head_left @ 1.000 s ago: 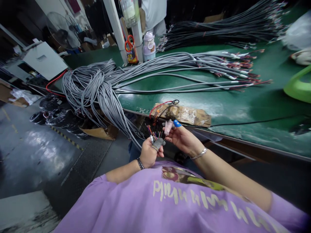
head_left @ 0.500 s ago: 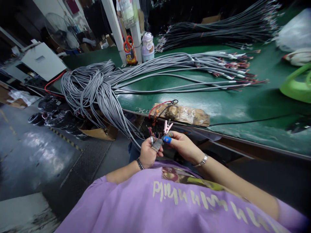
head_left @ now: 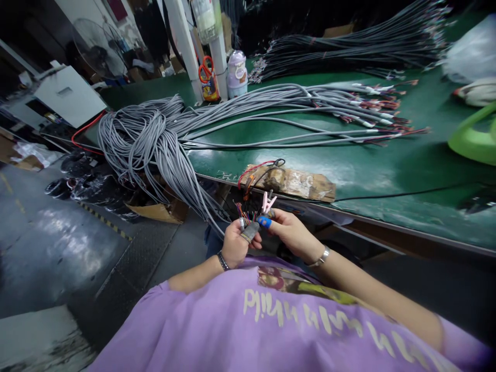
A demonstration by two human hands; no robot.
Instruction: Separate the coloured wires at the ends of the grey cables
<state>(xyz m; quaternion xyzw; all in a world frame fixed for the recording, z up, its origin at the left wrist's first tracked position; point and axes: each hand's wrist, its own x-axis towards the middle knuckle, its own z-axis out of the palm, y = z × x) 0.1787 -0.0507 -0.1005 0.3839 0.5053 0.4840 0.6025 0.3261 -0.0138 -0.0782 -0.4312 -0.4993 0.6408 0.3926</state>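
My left hand [head_left: 235, 244] is closed around the end of a grey cable, with a grey cot on the thumb. Thin coloured wires [head_left: 246, 212] fan out of that cable end just above my fist. My right hand [head_left: 290, 232] has a blue cot on one fingertip and pinches a small pink clip [head_left: 267, 202] beside those wires. Both hands meet just below the front edge of the green table [head_left: 349, 170].
A thick bundle of grey cables [head_left: 155, 139] drapes off the table's left side. A taped brown block with red and black leads [head_left: 294, 182] lies at the edge. Black cables [head_left: 349, 44], scissors [head_left: 207, 75], a bottle and a green basket [head_left: 475, 139] stand farther back.
My right hand has drawn in from the table edge toward my left hand. The pink clip now stands up beside the coloured wires, and the blue fingertip has dropped lower.
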